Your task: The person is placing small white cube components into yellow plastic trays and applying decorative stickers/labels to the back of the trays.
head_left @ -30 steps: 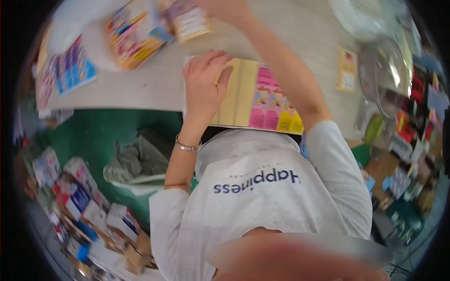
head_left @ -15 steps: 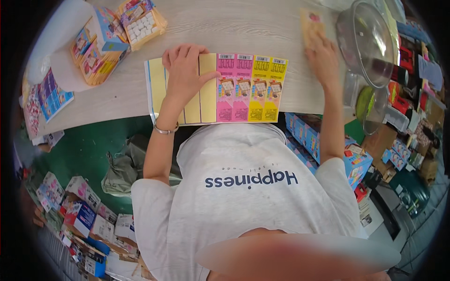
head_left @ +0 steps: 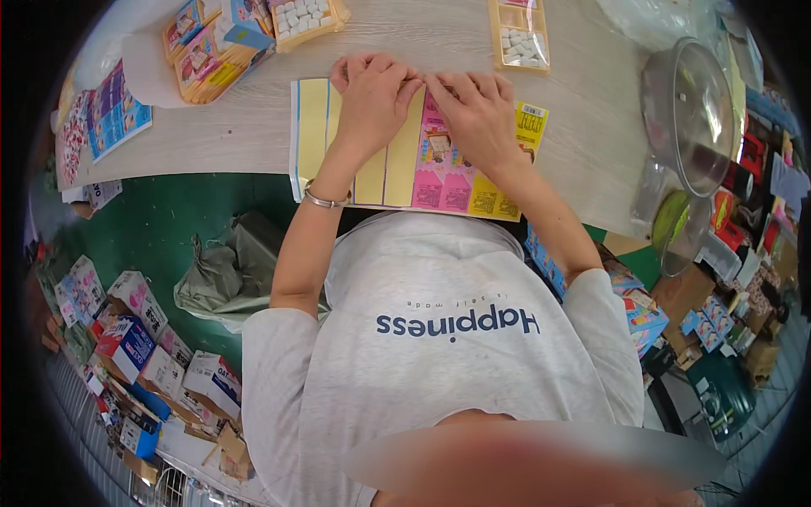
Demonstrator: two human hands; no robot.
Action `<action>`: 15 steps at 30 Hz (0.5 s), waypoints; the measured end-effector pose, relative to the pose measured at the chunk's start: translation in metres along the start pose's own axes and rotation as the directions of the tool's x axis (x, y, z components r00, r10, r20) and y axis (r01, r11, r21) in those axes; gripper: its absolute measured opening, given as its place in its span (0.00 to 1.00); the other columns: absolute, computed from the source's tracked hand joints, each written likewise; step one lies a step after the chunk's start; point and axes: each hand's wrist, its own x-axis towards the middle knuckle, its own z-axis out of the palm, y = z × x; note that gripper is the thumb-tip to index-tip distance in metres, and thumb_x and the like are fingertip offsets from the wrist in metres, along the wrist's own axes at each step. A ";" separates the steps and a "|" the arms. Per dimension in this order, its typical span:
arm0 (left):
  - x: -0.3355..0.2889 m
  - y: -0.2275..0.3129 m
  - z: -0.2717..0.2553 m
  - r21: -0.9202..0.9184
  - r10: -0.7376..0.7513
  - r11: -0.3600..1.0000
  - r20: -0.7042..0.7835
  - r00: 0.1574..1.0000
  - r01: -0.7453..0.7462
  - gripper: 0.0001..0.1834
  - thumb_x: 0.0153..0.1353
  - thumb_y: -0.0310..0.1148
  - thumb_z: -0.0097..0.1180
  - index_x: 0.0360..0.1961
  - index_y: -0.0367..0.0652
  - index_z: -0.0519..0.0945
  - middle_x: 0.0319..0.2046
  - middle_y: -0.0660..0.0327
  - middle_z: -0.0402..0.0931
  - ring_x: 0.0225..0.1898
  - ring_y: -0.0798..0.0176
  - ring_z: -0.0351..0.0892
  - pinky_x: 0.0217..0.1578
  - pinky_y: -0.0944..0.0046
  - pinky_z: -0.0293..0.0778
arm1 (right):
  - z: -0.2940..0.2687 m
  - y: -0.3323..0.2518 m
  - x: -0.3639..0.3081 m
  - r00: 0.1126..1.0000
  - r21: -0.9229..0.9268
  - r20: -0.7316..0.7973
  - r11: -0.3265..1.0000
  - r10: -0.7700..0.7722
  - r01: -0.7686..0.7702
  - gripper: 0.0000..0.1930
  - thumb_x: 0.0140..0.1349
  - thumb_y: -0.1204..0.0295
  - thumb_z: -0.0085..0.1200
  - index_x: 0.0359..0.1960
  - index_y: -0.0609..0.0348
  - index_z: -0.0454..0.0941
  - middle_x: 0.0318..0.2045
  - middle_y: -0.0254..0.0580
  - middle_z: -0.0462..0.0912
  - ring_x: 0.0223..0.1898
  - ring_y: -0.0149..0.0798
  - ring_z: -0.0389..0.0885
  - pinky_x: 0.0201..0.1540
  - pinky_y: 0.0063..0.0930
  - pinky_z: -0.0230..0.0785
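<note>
A sheet of stickers (head_left: 401,173) lies at the table's near edge. Its left part is bare yellow backing with thin stripes; pink and yellow printed labels fill the right part. My left hand (head_left: 372,97) rests on the backing, fingers curled over the far edge, thumb and forefinger pinched where the backing meets the first pink label. Right beside it, my right hand (head_left: 477,114) pinches the far edge of that label and covers parts of the others. The two sets of fingertips nearly touch. Beyond the hands stands a shallow tray (head_left: 547,55) with small white pieces in it.
Stacked packs (head_left: 211,63) and another tray of white pieces (head_left: 302,19) are at the far left, near a blue printed sheet (head_left: 120,110). A clear plastic bowl (head_left: 688,110) stands on the right. Boxes (head_left: 127,342) crowd the floor below left.
My right hand has left the tray at the far right and come to the sticker sheet's far edge beside my left hand. My left thumb and forefinger have closed at that edge.
</note>
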 end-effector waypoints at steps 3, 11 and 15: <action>0.000 0.004 0.001 0.025 -0.011 1.000 0.000 1.000 0.011 0.05 0.63 0.37 0.60 0.37 0.51 0.84 0.37 0.68 0.79 0.51 0.56 0.69 0.58 0.47 0.51 | 0.000 0.003 -0.007 0.996 -0.019 -0.071 0.998 -0.062 0.061 0.20 0.52 0.69 0.60 0.50 0.44 0.83 0.44 0.22 0.80 0.47 0.33 0.73 0.53 0.35 0.62; 0.003 0.007 0.015 0.126 0.036 0.992 -0.066 0.997 -0.028 0.10 0.58 0.45 0.64 0.32 0.53 0.83 0.36 0.69 0.77 0.52 0.57 0.68 0.61 0.44 0.49 | -0.060 0.009 0.005 0.961 0.236 0.160 0.954 -0.224 0.183 0.07 0.48 0.69 0.59 0.30 0.49 0.80 0.36 0.31 0.78 0.43 0.39 0.75 0.49 0.39 0.65; -0.001 0.003 0.011 0.209 0.044 0.977 -0.051 0.998 -0.032 0.15 0.57 0.46 0.66 0.39 0.51 0.82 0.36 0.66 0.76 0.51 0.58 0.68 0.62 0.45 0.48 | -0.199 0.025 0.007 0.706 0.948 0.309 0.270 -0.637 -0.172 0.04 0.54 0.75 0.60 0.26 0.54 0.76 0.26 0.36 0.78 0.26 0.43 0.78 0.30 0.35 0.72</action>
